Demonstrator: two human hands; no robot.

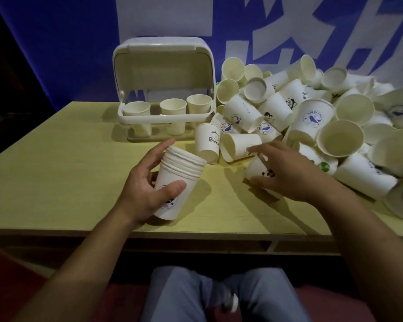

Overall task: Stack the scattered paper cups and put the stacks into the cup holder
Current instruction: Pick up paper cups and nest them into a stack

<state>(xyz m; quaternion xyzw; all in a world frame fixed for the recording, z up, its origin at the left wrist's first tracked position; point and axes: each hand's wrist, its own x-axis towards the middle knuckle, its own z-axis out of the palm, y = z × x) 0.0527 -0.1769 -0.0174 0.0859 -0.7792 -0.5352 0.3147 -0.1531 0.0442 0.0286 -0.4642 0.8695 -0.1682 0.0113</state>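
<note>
Head view: the left hand gripped a stack of nested white paper cups, thumb across its printed wall and fingers curled behind, the rolled rims layered and tilted toward the pile. The right hand lay with fingers spread over a panda cup on its side, resting on it without a clear grip; a lying cup was just beyond its fingertips. The pile of smooth, tapered cups, some printed with whales and pandas, sprawled across the right of the table, a matte pale-yellow laminate top. The holder, glossy white plastic with rounded corners and its lid raised, stood at the back with three cup stacks in it. Behind hung a blue and white banner
</note>
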